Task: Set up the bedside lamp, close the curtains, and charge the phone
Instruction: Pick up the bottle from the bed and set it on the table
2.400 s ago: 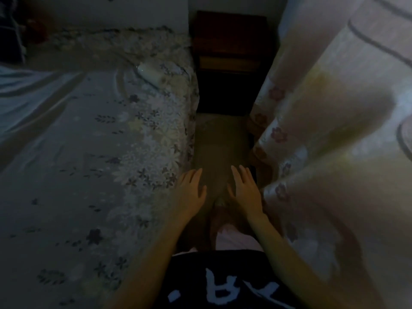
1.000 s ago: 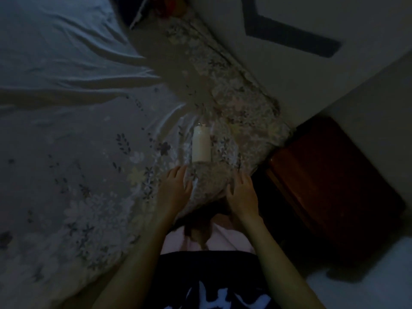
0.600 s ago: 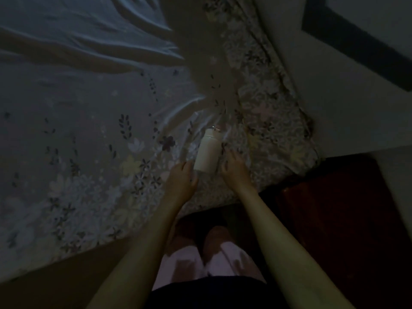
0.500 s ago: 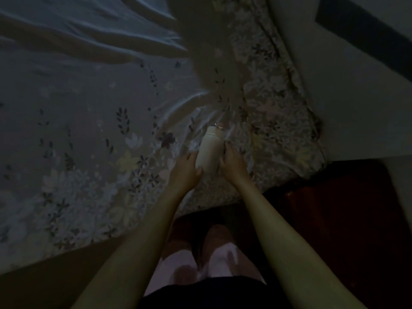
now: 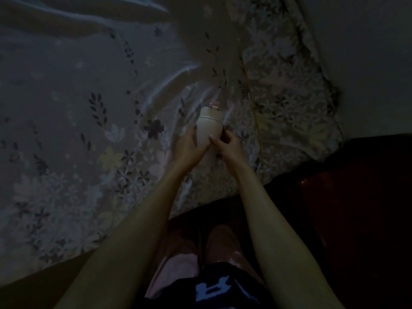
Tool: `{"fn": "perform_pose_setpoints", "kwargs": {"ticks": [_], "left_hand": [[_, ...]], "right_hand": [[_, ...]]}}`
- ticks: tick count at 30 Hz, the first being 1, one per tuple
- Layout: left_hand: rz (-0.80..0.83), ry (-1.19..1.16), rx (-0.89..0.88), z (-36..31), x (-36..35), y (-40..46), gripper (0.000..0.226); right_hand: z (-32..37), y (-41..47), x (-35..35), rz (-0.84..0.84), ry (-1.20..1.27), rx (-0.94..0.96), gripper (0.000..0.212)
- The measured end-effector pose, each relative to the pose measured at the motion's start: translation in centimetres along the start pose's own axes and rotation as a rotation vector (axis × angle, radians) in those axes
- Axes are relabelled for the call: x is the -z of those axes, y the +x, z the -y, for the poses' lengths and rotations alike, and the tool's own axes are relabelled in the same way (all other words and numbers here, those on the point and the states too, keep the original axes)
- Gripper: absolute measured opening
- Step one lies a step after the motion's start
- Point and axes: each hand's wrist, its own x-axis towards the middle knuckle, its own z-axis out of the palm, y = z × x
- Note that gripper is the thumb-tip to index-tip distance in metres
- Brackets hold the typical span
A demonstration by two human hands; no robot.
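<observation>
Both hands, left hand and right hand, clasp the small white lamp near the bed's corner; it looks light, smooth, best held mid-body

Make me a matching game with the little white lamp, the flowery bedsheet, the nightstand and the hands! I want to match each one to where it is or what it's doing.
Things:
1. white lamp
2. flowery bedsheet
3. nightstand
4. hands, left hand and right hand

Descriptions:
A. dark reddish, at the right edge
B. gripping something from both sides
C. held over the bed
D. spread out, wrinkled

Pairs: 1-C, 2-D, 3-A, 4-B
</observation>
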Motion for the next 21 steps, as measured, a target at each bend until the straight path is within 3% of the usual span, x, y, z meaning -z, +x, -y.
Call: {"fn": "perform_pose_setpoints", "kwargs": {"ticks": [4, 10, 14, 21], "left_hand": [[0.031, -0.008, -0.094, -0.9, 0.2, -0.9, 0.068], [0.179, -0.043, -0.286, -3.3, -1.9, -3.2, 0.077], [0.337, -0.077, -0.331, -6.3, -5.5, -5.8, 0.074], [0.548, -0.009, -0.503, -10.7, -14.6, -11.3, 0.063]], "right_hand": [[0.4, -1.9, 1.2, -0.054, 0.090, 0.075, 0.055], [1.1, -7.4, 4.5, -0.223, 0.251, 0.252, 0.045], [0.4, -12.2, 8.1, -0.428, 0.393, 0.263, 0.050], [-2.6, -19.5, 16.3, -0.795, 0.308, 0.303, 0.059]]}}
